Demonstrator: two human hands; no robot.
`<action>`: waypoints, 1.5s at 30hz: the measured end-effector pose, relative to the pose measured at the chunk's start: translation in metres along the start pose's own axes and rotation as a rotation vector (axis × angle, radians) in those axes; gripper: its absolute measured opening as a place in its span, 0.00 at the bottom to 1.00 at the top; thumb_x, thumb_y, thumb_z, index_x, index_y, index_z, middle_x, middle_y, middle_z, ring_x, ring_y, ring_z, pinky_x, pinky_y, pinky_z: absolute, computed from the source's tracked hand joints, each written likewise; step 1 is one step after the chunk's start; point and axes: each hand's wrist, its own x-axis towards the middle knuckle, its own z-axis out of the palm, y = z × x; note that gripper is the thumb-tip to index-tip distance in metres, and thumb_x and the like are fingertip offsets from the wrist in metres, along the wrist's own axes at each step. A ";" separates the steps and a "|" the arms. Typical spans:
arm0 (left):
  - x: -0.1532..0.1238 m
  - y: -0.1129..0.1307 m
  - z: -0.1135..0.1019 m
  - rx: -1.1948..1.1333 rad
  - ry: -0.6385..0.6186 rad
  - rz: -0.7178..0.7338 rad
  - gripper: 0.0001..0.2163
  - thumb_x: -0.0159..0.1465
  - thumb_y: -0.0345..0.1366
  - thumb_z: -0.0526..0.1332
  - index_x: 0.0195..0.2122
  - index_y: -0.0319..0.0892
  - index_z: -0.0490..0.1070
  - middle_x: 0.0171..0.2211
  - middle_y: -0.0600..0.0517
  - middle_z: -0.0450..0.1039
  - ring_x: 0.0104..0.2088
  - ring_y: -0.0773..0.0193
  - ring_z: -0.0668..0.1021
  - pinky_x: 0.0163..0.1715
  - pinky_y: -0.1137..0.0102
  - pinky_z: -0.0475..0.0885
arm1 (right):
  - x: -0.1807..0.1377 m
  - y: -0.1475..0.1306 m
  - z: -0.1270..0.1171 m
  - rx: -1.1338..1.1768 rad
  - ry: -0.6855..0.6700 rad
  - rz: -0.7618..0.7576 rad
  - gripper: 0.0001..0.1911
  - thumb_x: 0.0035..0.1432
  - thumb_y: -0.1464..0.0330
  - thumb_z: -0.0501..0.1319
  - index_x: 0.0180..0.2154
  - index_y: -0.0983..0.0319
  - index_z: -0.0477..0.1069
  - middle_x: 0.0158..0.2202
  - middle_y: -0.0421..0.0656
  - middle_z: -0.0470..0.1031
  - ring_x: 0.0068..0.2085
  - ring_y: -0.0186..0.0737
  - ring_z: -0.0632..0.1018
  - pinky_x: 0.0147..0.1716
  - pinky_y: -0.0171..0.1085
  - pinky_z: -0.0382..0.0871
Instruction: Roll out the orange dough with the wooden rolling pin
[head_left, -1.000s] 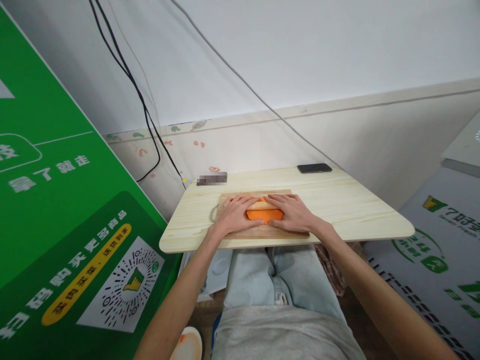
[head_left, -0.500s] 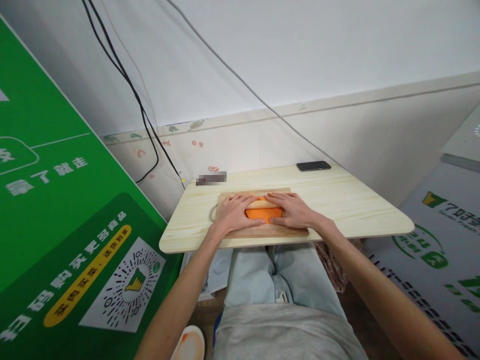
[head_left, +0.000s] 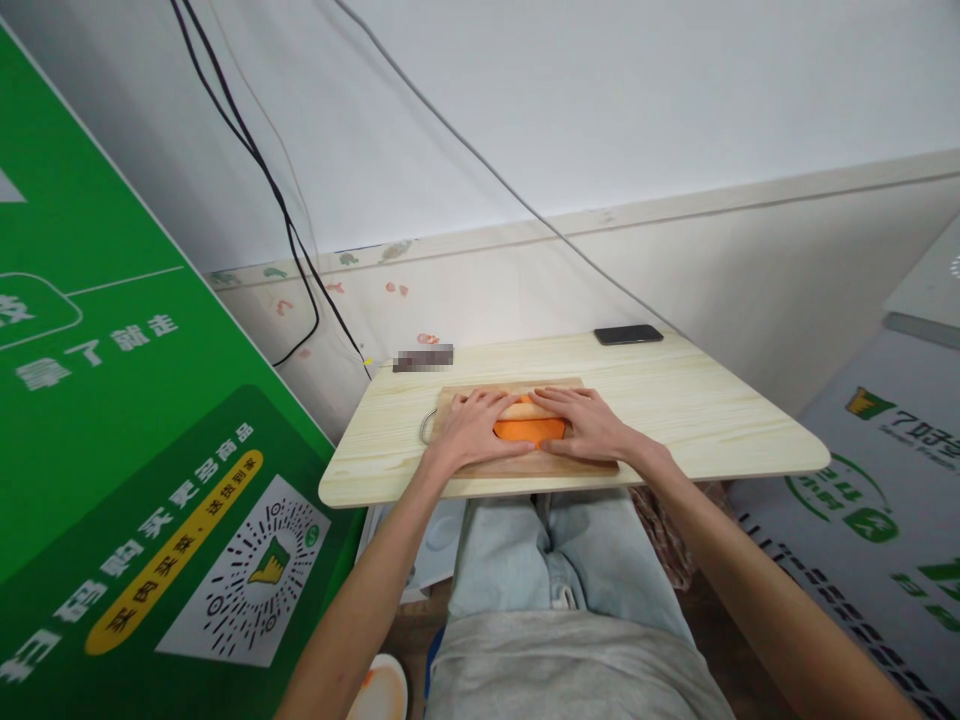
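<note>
An orange block-shaped thing (head_left: pixel 531 431) with a paler top lies on a wooden cutting board (head_left: pixel 577 464) on a pale wooden table (head_left: pixel 712 410). My left hand (head_left: pixel 471 430) rests on the block's left end, fingers stretched flat over it and thumb along its near side. My right hand (head_left: pixel 586 424) lies the same way on the right end. Both hands touch the block and the board, and the fingertips nearly meet over the top. Most of the block is hidden under my fingers.
A black phone (head_left: pixel 628 335) lies at the table's far edge, and a small blurred dark object (head_left: pixel 424 357) sits at the far left. A large green printed board (head_left: pixel 112 400) leans at the left. Cables (head_left: pixel 285 220) hang on the wall. My legs are under the table.
</note>
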 end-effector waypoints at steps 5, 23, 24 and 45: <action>0.003 0.001 0.000 0.017 -0.023 -0.016 0.40 0.63 0.69 0.65 0.71 0.55 0.69 0.73 0.48 0.67 0.70 0.37 0.69 0.69 0.41 0.63 | 0.001 0.000 0.002 -0.008 0.002 0.015 0.46 0.61 0.52 0.66 0.77 0.55 0.60 0.75 0.50 0.65 0.74 0.60 0.67 0.72 0.59 0.58; 0.004 0.010 0.004 -0.013 0.016 -0.108 0.35 0.70 0.71 0.54 0.68 0.57 0.72 0.70 0.48 0.71 0.69 0.37 0.69 0.69 0.39 0.62 | -0.001 0.001 -0.004 0.044 -0.020 -0.010 0.44 0.62 0.54 0.64 0.76 0.56 0.62 0.76 0.50 0.62 0.76 0.57 0.65 0.73 0.59 0.56; 0.005 0.012 0.005 -0.010 0.023 -0.122 0.35 0.69 0.72 0.54 0.67 0.57 0.73 0.69 0.47 0.72 0.69 0.37 0.69 0.69 0.38 0.61 | -0.001 0.001 -0.004 0.046 -0.020 -0.010 0.44 0.62 0.54 0.65 0.76 0.56 0.62 0.76 0.49 0.62 0.76 0.57 0.65 0.73 0.60 0.56; 0.009 0.023 0.004 0.079 -0.060 -0.146 0.39 0.69 0.71 0.52 0.73 0.53 0.65 0.74 0.43 0.65 0.71 0.37 0.66 0.69 0.41 0.61 | 0.000 0.007 -0.001 0.087 0.002 -0.030 0.42 0.62 0.58 0.65 0.75 0.56 0.64 0.75 0.49 0.66 0.75 0.59 0.66 0.73 0.60 0.59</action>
